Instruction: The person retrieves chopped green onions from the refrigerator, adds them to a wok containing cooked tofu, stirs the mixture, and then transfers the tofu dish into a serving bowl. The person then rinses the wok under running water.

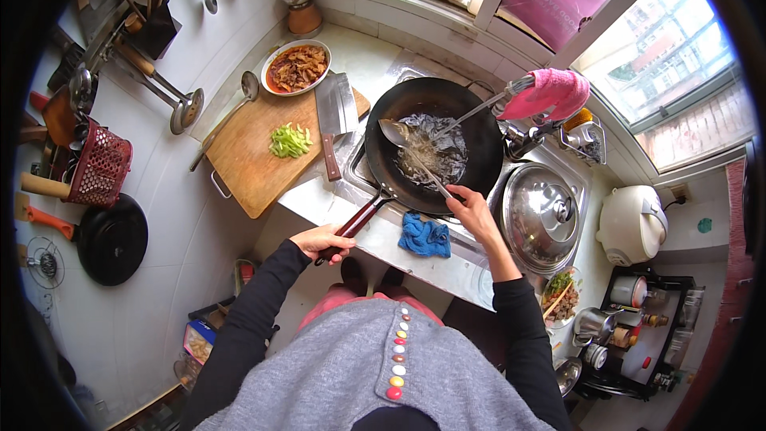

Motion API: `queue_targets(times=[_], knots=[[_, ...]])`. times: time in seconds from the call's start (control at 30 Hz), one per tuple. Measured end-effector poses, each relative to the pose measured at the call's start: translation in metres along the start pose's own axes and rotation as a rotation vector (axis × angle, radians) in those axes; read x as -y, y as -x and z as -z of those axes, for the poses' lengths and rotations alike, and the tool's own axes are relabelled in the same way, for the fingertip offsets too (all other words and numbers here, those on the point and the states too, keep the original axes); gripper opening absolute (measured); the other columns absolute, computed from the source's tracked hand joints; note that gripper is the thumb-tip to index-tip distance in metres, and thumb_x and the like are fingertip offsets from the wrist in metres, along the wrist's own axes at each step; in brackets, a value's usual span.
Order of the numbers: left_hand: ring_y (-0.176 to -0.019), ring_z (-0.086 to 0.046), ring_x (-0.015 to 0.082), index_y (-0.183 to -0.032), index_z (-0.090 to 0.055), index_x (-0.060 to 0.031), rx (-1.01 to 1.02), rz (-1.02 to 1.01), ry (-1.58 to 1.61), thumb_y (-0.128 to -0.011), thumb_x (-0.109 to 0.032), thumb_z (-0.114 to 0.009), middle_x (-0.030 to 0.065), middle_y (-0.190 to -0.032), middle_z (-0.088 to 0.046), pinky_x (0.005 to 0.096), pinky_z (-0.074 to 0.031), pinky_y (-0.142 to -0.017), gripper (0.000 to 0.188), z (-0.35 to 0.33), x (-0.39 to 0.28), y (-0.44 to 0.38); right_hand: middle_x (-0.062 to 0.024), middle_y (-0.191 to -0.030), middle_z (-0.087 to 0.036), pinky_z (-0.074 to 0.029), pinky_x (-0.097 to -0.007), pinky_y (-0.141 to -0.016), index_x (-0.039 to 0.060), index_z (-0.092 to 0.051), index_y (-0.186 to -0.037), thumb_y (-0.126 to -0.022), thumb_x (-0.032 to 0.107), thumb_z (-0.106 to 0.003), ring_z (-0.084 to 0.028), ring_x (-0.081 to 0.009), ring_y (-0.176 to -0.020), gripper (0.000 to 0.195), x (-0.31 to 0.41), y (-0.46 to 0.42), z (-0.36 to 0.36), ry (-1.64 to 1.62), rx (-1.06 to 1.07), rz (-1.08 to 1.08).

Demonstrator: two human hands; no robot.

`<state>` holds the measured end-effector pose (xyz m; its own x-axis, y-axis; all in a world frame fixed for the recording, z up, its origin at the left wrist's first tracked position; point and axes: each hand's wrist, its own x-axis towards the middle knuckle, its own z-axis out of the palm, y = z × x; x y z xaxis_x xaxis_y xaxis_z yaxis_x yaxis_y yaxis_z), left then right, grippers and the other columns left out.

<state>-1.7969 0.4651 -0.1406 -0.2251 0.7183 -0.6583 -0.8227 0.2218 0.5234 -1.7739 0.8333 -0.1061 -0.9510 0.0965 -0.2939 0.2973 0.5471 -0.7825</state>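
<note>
A dark wok (482,161) rests in the sink area, tilted a little, with water (443,161) running into it from the faucet (526,137). My left hand (326,242) is closed around the wok's handle (362,215). In my right hand (470,209) is the thin metal handle of a ladle or wok spatula (394,133), whose head lies inside the wok by the splashing water. A pink cloth (547,94) hangs over the faucet above the wok. Below the wok, a blue cloth (425,235) lies on the counter's front edge.
Left of the wok lie a wooden cutting board (251,161) with chopped green vegetable (290,140), a cleaver (336,108) and a long spoon (249,85). A plate of cooked food (298,67) stands behind. On the right are a domed steel lid (540,209), a bowl of food (561,299) and a rice cooker (632,224).
</note>
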Motion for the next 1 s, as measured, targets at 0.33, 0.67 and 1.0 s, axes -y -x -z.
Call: queue_targets(times=[0.33,0.67,1.0], knots=[[-0.050,-0.051,0.0065,-0.098,-0.047,-0.0117,-0.045,-0.011,-0.009,-0.089,-0.026,-0.073,-0.0005,-0.072,-0.054,0.0242,-0.044,-0.046,0.031,-0.002,0.002,0.001,-0.0121,-0.103,-0.073,-0.055,-0.0454,-0.084,0.0211,-0.066,-0.123,-0.086,0.029,-0.066,-0.069,-0.0337,-0.096,0.038,0.006,0.028,0.054,0.563,-0.025,-0.053],[-0.050,-0.051,0.0071,-0.100,-0.047,-0.0114,-0.029,-0.004,-0.004,-0.089,-0.022,-0.073,0.0000,-0.071,-0.053,0.0243,-0.044,-0.046,0.030,0.002,0.000,0.001,-0.0134,-0.093,-0.072,-0.052,-0.0333,-0.076,0.0062,-0.068,-0.122,-0.080,0.022,-0.066,-0.068,-0.0219,-0.080,0.045,0.054,0.021,0.112,0.346,0.321,-0.160],[-0.049,-0.050,0.0066,-0.100,-0.047,-0.0109,-0.046,-0.011,0.005,-0.090,-0.021,-0.071,-0.0002,-0.070,-0.052,0.0235,-0.043,-0.044,0.027,0.002,0.003,-0.001,-0.0194,-0.103,-0.072,-0.051,-0.0376,-0.088,0.0043,-0.064,-0.125,-0.086,0.028,-0.064,-0.069,-0.0291,-0.095,0.045,0.004,-0.013,-0.006,-0.019,-0.060,-0.067]])
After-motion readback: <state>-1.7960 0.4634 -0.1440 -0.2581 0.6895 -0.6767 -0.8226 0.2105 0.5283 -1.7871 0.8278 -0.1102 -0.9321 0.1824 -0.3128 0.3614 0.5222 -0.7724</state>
